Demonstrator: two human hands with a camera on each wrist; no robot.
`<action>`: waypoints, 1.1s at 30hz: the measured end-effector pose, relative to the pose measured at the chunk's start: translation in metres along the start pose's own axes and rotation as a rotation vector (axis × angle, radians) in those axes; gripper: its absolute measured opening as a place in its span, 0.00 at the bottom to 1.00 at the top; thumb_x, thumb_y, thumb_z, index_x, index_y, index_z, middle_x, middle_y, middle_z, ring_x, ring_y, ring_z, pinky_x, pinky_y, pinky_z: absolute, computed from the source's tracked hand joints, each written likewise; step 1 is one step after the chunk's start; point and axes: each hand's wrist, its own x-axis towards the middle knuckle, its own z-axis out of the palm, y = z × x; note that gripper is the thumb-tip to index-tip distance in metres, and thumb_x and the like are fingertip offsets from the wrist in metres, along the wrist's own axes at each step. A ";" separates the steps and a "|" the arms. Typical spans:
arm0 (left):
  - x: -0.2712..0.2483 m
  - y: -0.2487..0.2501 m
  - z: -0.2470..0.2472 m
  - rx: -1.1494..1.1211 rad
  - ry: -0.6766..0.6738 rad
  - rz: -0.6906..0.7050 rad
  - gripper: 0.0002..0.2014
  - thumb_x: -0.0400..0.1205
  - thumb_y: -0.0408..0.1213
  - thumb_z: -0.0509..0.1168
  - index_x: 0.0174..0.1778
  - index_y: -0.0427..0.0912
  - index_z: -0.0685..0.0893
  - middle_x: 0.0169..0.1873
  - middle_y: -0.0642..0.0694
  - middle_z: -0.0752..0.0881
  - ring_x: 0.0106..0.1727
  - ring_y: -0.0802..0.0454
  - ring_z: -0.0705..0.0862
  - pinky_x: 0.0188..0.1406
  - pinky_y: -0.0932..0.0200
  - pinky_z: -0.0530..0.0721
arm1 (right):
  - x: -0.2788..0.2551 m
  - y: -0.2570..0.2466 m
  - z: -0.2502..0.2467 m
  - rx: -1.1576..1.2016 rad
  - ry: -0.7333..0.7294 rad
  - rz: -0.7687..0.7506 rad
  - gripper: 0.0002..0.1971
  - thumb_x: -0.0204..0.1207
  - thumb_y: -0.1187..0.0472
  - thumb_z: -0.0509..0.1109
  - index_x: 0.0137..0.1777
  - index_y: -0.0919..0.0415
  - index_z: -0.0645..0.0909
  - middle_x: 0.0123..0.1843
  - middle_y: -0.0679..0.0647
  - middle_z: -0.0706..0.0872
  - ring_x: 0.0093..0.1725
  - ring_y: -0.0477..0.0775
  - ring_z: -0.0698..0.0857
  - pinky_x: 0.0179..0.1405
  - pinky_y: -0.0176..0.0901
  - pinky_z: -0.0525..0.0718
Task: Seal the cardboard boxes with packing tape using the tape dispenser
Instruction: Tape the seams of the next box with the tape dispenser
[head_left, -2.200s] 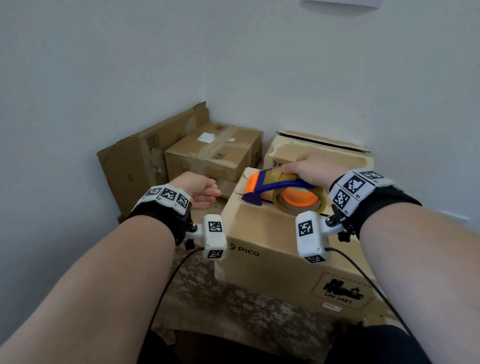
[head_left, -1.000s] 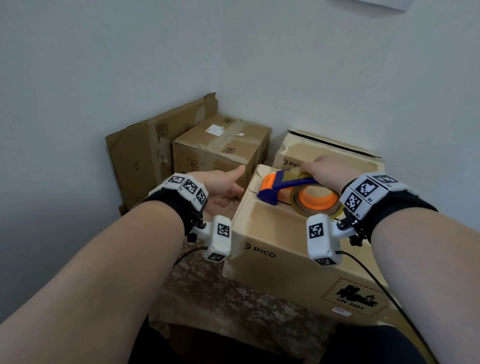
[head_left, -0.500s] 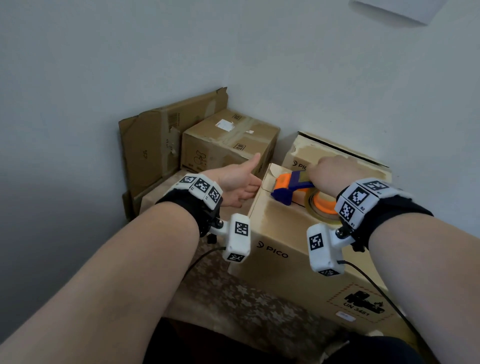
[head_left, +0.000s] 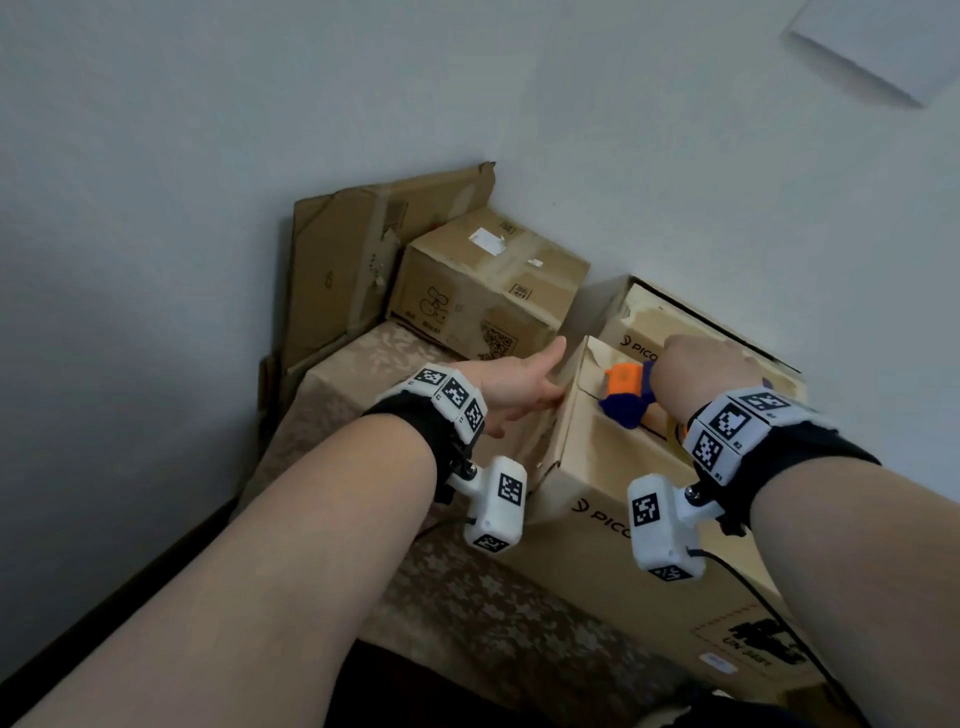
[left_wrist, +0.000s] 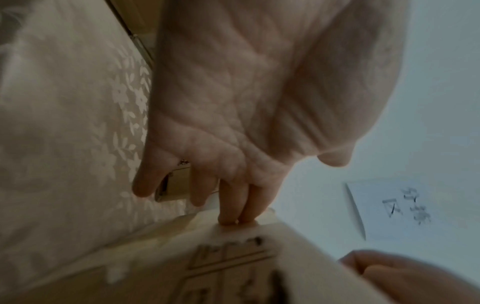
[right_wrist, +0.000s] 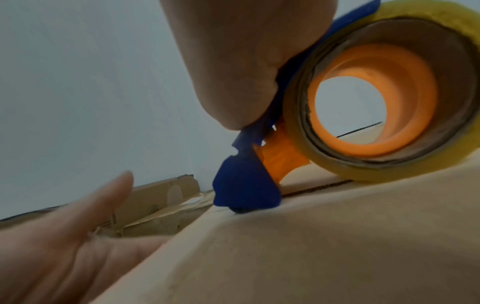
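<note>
Right hand (head_left: 706, 376): curled round the blue handle of the tape dispenser (right_wrist: 249, 185), gripping it and bearing down; the fingers themselves are hidden behind the knuckles in the head view.
Tape dispenser: blue-and-orange, with a yellowish tape roll (right_wrist: 389, 98) on an orange hub; its blue nose touches the top of the PICO box (head_left: 597, 457) right at the left end of the flap seam (right_wrist: 319, 186).
Left hand (head_left: 514, 389): fingers straight, holding nothing, fingertips (left_wrist: 233, 218) pressed flat against the box's upper left side, thumb pointing up past the edge.
PICO box: on a floral-patterned cloth (head_left: 363, 374), just in front of a second PICO box (head_left: 665, 317) whose top still looks open.
Step, as I judge it: either anchoring the tape at the left edge or finishing a strip there; whether tape already lies on the seam cannot be made out.
Risk, slipping: the nose sits at the very edge, so a hard push could run it off the corner and towards the left fingers.
Risk, shifting: the box seems to overhang its support, so it may slide or tip if the left hand eases off.
Risk, poor seal: a tilted dispenser could lay tape off the seam or wrinkle it.
Other boxes: a taped brown box (head_left: 488, 280) and flattened cardboard (head_left: 363, 249) stand in the corner.
</note>
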 end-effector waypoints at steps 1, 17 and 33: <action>0.000 -0.002 -0.001 0.031 0.018 -0.009 0.56 0.58 0.86 0.40 0.79 0.59 0.67 0.78 0.55 0.69 0.83 0.47 0.54 0.76 0.36 0.53 | 0.001 0.000 0.000 -0.008 -0.005 -0.011 0.19 0.80 0.65 0.57 0.69 0.59 0.75 0.67 0.63 0.78 0.71 0.65 0.71 0.68 0.57 0.70; 0.006 0.019 0.016 -0.106 -0.095 0.202 0.45 0.78 0.72 0.32 0.80 0.46 0.66 0.73 0.45 0.77 0.74 0.51 0.72 0.79 0.51 0.59 | 0.008 -0.001 0.003 0.103 -0.036 -0.069 0.09 0.78 0.60 0.55 0.51 0.58 0.76 0.58 0.63 0.82 0.62 0.66 0.76 0.66 0.59 0.74; -0.024 0.022 0.015 0.158 -0.111 -0.146 0.52 0.73 0.77 0.32 0.83 0.40 0.57 0.70 0.41 0.77 0.79 0.43 0.64 0.80 0.34 0.49 | 0.011 0.014 -0.006 0.313 -0.113 -0.210 0.15 0.80 0.58 0.54 0.46 0.64 0.82 0.50 0.62 0.85 0.50 0.64 0.82 0.52 0.49 0.78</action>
